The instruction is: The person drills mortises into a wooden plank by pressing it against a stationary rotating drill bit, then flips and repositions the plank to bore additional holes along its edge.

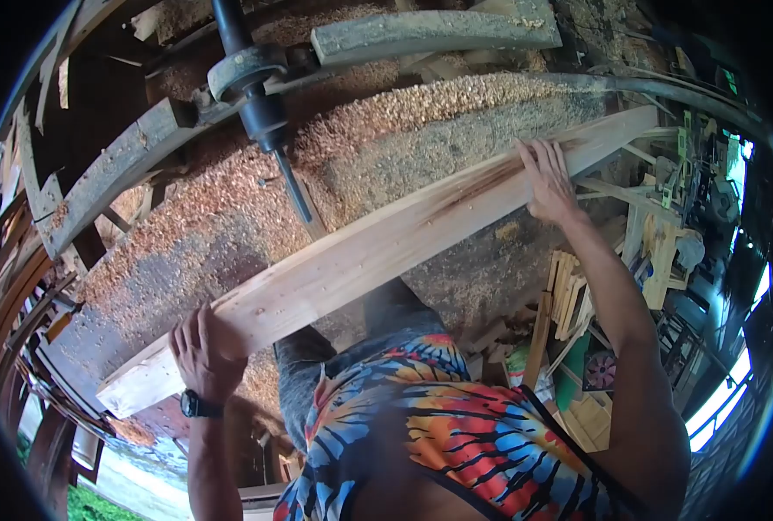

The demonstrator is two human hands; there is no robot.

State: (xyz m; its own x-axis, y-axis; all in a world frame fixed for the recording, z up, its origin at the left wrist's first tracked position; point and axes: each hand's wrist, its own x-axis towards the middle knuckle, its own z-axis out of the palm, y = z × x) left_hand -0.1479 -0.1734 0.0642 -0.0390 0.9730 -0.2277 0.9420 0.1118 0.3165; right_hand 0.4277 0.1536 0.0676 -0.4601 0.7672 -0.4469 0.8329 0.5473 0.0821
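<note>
A long, pale wooden board (360, 256) with a darker brown streak lies slantwise across the worktable (191, 278). My left hand (208, 354), with a dark watch (197, 405) on its wrist, grips the board near its lower left end. Further up on the right, my right hand (547, 182) is closed over the board, its fingers across the upper face. A drill bit (293, 188) points down from a dark chuck (263, 117) close to the board's far edge. Whether the bit touches the wood, I cannot tell.
Wood shavings (351, 130) lie in heaps over the table. Beyond them rest a curved timber piece (430, 35) and another curved timber (117, 169). Stacked wood strips (567, 295) and a small fan (601, 371) stand at the lower right.
</note>
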